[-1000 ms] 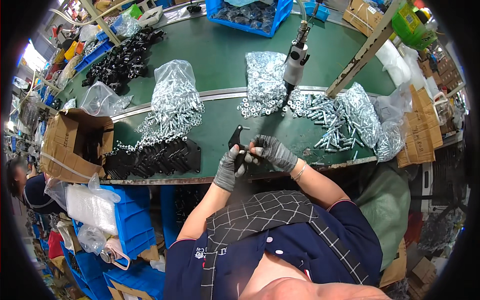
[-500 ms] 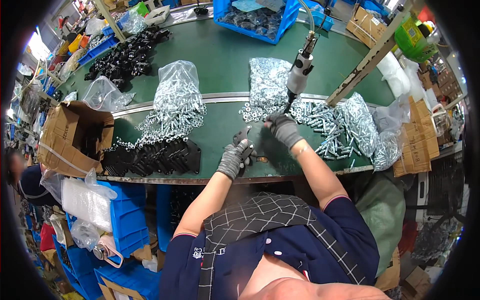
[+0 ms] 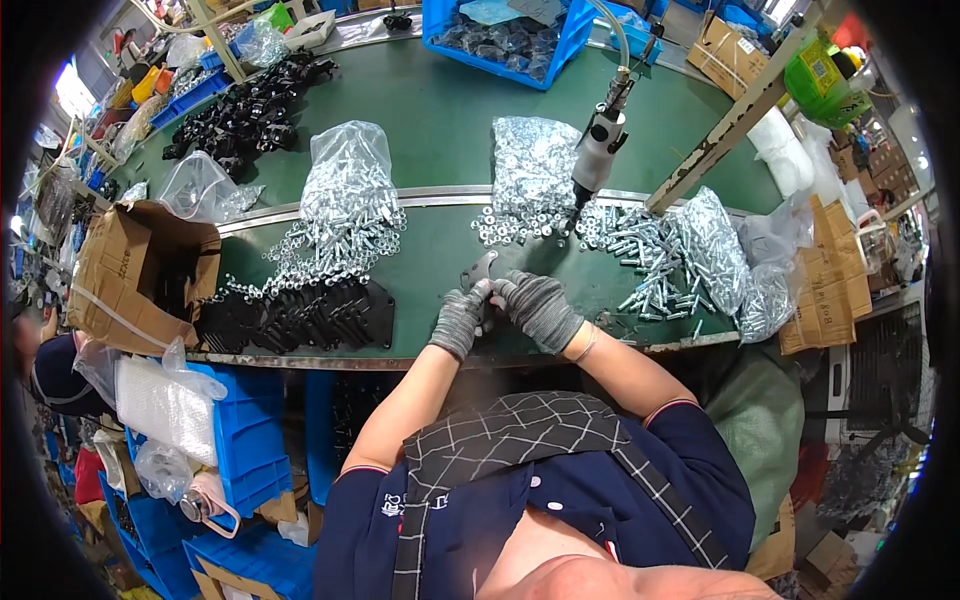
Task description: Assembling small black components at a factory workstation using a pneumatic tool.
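Observation:
Both my hands wear grey knit gloves and meet over the near part of the green bench. My left hand (image 3: 462, 320) is closed around a small dark metal plate (image 3: 482, 269), whose rounded upper end sticks out past the fingers. Against the plate's right side, my right hand (image 3: 540, 309) has its fingers pinched together; whatever they hold is hidden. A white and black power screwdriver (image 3: 598, 148) hangs upright beyond my right hand, its tip above a spread of small silver nuts or washers (image 3: 497, 230). Silver bolts (image 3: 652, 262) lie to the right.
Black metal plates (image 3: 300, 318) lie in a row at left, below more silver hardware (image 3: 345, 235) spilling from a clear bag. An open cardboard box (image 3: 105, 265) stands far left. A blue crate (image 3: 505, 65) sits at the back. A worn post (image 3: 725, 135) slants at right.
My right hand has come back from the small silver pieces below the screwdriver to the plate in my left hand. The left hand keeps its hold on the plate.

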